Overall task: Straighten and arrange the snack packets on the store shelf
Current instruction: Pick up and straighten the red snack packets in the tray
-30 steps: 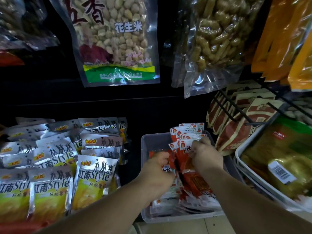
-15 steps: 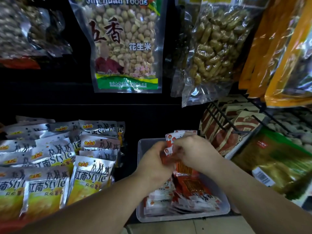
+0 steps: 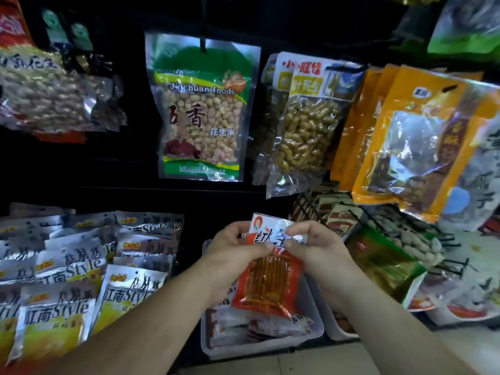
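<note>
At 8 o'clock, silver-and-yellow packets (image 3: pixel 67 280) lie overlapped in rows. A peanut bag (image 3: pixel 200 117) hangs at 12 o'clock. Near centre the left hand (image 3: pixel 232 257) and right hand (image 3: pixel 323 255) each pinch, grip tight, a top corner of the red snack packet (image 3: pixel 270 282) (held upright). It is just above the clear tray (image 3: pixel 270 347) at 6 o'clock, hiding some flat packets (image 3: pixel 273 327) lying inside. Orange bags (image 3: pixel 405 136) hang at 2 o'clock, above a green packet (image 3: pixel 384 263) at 3 o'clock.

The hanging peanut bag (image 3: pixel 201 117) reads "foods" and "花生米"; the silver packets (image 3: pixel 54 320) read "江南Style"
</note>
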### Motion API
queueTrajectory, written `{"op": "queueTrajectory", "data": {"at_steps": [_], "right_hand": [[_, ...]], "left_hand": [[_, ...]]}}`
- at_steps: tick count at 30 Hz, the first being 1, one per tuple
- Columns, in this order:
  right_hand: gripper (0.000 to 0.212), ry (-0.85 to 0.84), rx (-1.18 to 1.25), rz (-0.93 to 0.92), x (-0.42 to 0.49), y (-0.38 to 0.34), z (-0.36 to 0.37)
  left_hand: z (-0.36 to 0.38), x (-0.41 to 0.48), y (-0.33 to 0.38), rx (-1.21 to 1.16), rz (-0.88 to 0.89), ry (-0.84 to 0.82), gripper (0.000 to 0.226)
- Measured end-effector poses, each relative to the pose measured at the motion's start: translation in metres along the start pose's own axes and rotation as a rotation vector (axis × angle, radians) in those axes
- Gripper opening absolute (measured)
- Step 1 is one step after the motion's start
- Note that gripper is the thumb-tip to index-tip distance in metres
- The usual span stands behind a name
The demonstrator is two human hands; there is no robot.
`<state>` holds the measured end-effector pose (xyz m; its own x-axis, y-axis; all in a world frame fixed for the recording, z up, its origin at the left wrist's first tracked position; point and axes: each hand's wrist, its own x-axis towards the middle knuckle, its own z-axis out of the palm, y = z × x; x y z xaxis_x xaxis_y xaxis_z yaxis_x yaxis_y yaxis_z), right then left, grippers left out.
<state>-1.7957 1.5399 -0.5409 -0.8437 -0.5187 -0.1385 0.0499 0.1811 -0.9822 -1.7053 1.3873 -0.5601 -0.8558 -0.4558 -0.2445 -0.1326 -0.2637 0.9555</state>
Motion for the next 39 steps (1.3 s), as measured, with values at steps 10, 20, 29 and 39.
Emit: {"op": "queueTrajectory", "data": {"at_steps": [10,20,29,39], "right_hand": [[0.049,0.074,0.216,-0.037,-0.054,-0.008,-0.010],[0.034,-0.092,0.357,0.073,-0.042,-0.006,-0.027],[0.058,-0.199,0.414,0.066,-0.039,-0.001,-0.036],[0.112,-0.285,0.226,-0.085,-0.046,-0.001,-0.033]], "left_hand": [[0.007,-0.047,0.033,0.245,0.041,-0.144,0.038],[0.010,-0.054,0.029,0.098,0.115,-0.147,0.058],[0.011,-0.051,0.022,0.175,0.091,-0.219,0.075],[0.009,-0.055,0.022,0.172,0.128,-0.201,0.100]]}}
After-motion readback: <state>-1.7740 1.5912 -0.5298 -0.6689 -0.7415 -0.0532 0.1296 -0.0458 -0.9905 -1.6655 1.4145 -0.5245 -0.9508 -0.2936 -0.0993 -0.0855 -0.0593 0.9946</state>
